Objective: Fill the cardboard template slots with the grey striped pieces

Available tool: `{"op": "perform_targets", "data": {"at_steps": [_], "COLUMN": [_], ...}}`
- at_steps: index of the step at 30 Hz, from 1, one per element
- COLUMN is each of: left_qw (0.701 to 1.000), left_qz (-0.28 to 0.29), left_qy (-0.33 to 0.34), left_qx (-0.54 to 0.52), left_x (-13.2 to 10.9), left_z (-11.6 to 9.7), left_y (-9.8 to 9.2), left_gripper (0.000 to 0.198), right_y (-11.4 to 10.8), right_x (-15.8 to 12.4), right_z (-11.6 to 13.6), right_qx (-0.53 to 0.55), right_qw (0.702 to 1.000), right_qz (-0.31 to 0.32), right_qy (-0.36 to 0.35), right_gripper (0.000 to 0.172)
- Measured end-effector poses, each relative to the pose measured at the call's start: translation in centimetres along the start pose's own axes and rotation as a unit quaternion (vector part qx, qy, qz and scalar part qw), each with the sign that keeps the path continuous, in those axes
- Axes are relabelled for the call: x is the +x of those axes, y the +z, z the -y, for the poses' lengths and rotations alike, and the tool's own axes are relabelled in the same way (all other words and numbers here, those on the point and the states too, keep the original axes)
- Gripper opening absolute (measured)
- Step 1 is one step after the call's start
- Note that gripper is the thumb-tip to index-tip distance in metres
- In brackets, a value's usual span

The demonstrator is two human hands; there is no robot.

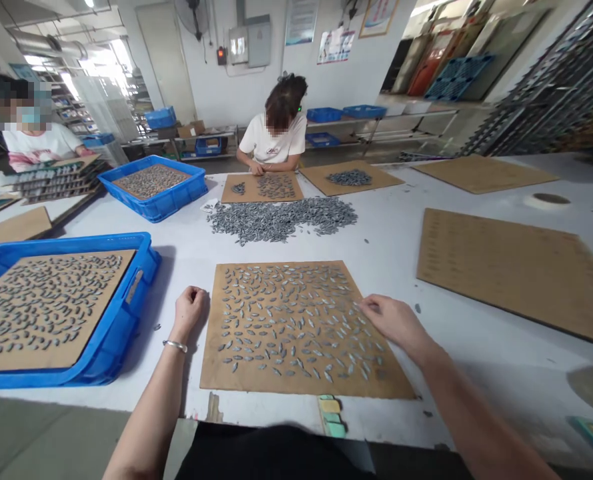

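A flat brown board (212, 375) lies on the white table in front of me, with many small grey leaf-shaped pieces (235, 367) spread over it in loose rows. My left hand (191, 308) rests on the table just beyond the board's left edge, fingers curled closed; their inside is hidden. At the right edge of the board, my right hand (387, 319) has its fingertips pinched together close to the outer pieces. Whether a piece is between those fingertips cannot be made out. Behind the board is a heap of similar grey pieces (281, 221).
To the left, blue crates (143, 293) (159, 212) hold boards with pieces. A bare brown board (506, 273) lies to the right. Across the table, a person (276, 143) bends over another board (231, 195); a second person (41, 143) is at far left. Small green and yellow blocks (332, 417) sit at the front edge.
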State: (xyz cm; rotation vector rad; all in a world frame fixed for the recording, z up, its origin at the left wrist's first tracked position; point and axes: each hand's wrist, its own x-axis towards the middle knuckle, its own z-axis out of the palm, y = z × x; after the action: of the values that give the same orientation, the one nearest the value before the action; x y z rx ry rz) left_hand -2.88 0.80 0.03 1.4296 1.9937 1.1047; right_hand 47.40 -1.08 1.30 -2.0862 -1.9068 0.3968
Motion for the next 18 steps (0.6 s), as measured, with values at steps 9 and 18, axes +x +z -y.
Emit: {"op": "perform_targets", "data": {"at_steps": [9, 18], "left_qw": [0.987, 0.975], "left_qz": [0.131, 0.17], "left_qy": [-0.093, -0.144], "left_qx": [0.008, -0.009], "left_x": [-1.3, -2.1], "left_z": [-1.8, -2.9], "left_y": [-2.5, -2.1], "left_gripper": [0.018, 0.016], "right_y": [2.4, 3.1], "right_x": [-3.7, -4.1], "right_z": [-6.8, -5.4], "right_qx": [0.09, 0.062], "right_qw": [0.988, 0.991], "right_qz": [-0.089, -0.049], "right_qy": [0.086, 0.108], "right_gripper": [0.02, 0.031]}}
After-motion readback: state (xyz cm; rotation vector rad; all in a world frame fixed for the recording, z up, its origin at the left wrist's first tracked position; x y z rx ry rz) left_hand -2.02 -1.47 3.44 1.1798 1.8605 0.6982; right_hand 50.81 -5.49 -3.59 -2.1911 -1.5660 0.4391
